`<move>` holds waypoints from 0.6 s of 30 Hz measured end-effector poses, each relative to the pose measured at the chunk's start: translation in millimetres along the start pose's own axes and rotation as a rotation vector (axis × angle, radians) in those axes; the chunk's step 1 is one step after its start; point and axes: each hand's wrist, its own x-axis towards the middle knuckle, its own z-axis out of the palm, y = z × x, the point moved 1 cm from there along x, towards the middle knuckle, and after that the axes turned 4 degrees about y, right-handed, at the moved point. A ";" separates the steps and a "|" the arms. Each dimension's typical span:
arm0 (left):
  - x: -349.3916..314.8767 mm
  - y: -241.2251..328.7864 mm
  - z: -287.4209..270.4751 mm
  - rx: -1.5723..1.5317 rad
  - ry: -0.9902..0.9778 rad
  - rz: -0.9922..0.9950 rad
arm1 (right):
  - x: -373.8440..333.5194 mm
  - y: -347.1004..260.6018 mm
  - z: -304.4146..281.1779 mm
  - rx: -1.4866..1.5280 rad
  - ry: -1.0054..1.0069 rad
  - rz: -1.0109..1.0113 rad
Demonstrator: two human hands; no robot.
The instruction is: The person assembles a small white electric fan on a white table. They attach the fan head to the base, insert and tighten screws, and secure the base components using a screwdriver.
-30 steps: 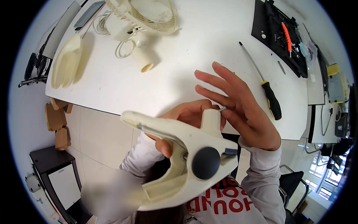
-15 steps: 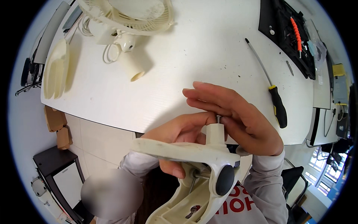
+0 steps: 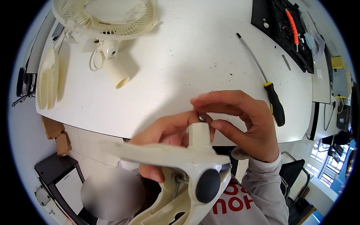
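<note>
My left hand grips a cream plastic clamp base of a fan, with fingers around its short post and the thumb under its arm. A metal bolt sticks up at the top of the post. A fingertip lies behind the bolt; I cannot tell for certain which hand it belongs to. Beside the bolt, my right hand is open, its thumb apart from the stretched fingers and its thumb tip close to the bolt. A dark oval pad sits on the clamp's side.
A cream fan head with its neck tube lies at the far left, near a cream curved shell. On the right are a black-and-yellow screwdriver, a small bit and a black tool case with an orange flexible shaft.
The clamp base and my left hand have shifted left in view. My right thumb and fingers have spread wider apart. The bolt head now appears tilted and lower at the post.
</note>
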 end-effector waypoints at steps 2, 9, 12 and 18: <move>9.2 -3.1 -8.8 0.004 -0.040 0.126 | -1.5 -1.3 -2.0 -0.122 0.030 -0.033; 14.9 -0.7 -5.0 -0.143 -0.039 0.260 | -5.4 0.6 5.5 -0.355 0.237 -0.149; 2.2 -1.6 0.8 -0.296 -0.083 0.185 | -1.5 0.8 12.7 -0.288 0.132 -0.230; -12.8 19.1 16.1 -0.277 0.043 -0.029 | 0.2 3.8 15.2 -0.226 0.083 -0.330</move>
